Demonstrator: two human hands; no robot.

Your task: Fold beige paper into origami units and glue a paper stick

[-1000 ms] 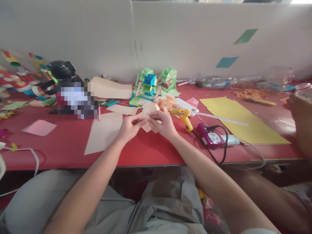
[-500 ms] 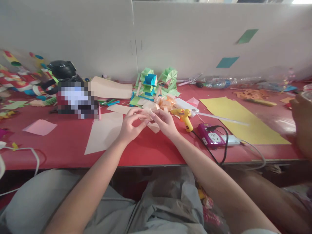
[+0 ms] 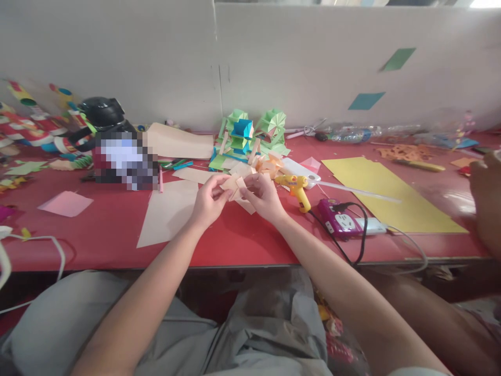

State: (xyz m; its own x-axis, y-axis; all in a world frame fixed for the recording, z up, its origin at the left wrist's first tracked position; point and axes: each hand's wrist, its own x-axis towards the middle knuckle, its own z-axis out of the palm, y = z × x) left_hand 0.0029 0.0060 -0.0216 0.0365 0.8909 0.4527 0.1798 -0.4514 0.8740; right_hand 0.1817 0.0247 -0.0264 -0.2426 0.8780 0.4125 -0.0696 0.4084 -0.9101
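Note:
Between my hands, above the red table, is a small folded piece of cream paper (image 3: 234, 186). My left hand (image 3: 211, 201) pinches its left side with thumb and fingers. On its right side, the fingers of my right hand (image 3: 265, 197) are closed on the same paper. Just behind lie peach paper pieces (image 3: 271, 166) and folded green and blue paper shapes (image 3: 242, 130). A yellow glue gun (image 3: 298, 190) rests to the right of my right hand. Flat cream paper (image 3: 170, 211) lies left of my left hand.
A purple power strip (image 3: 340, 219) with a black cable is right of the glue gun, beside a yellow sheet (image 3: 391, 196). A black bottle (image 3: 104, 115) stands at the left. Another person's hand (image 3: 485, 193) is at the right edge.
My hands have drawn slightly apart and turned, and more of the folded cream paper shows between them. The other person's hand at the right edge has shifted a little.

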